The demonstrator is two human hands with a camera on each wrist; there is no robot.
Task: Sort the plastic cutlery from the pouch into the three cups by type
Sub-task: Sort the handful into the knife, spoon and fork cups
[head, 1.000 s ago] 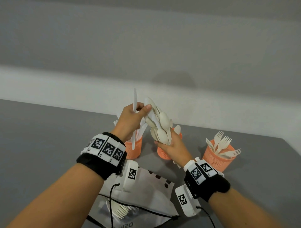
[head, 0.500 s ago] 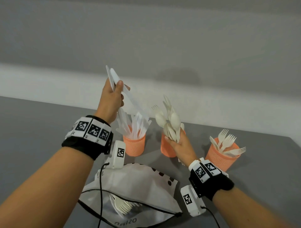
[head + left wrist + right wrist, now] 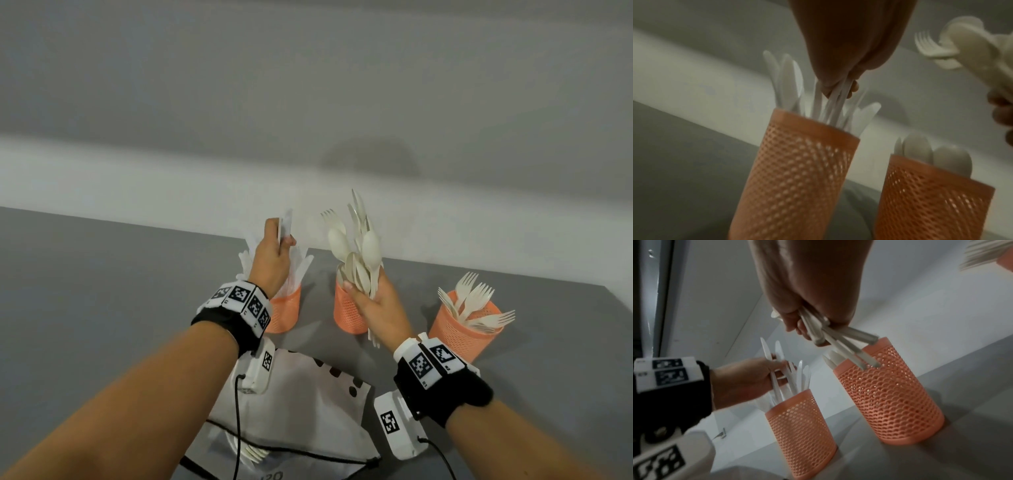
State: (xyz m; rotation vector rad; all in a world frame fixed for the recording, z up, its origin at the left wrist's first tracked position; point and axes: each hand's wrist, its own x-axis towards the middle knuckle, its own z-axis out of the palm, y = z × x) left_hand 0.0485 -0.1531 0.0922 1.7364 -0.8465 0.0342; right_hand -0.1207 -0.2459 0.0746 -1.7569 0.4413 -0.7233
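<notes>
Pinching knives (image 3: 286, 222) over left cup (image 3: 286, 313), left hand (image 3: 272, 262), right hand (image 3: 380, 308) gripping spoon bunch (image 3: 359, 253)

Grey surface (image 3: 102, 291) stretching toward a pale wall (image 3: 308, 68), with a lighter white band (image 3: 137, 178) running along the wall's base. Soft round shadow (image 3: 373, 157) cast on the wall above that band. Black wrist straps (image 3: 222, 322) bearing white blocks with black-and-white square markers (image 3: 239, 294). White camera housings (image 3: 397, 425) below each wrist, trailing thin black cables (image 3: 236, 428). Dark vertical frame (image 3: 645, 296) at far left in the right wrist view.
</notes>
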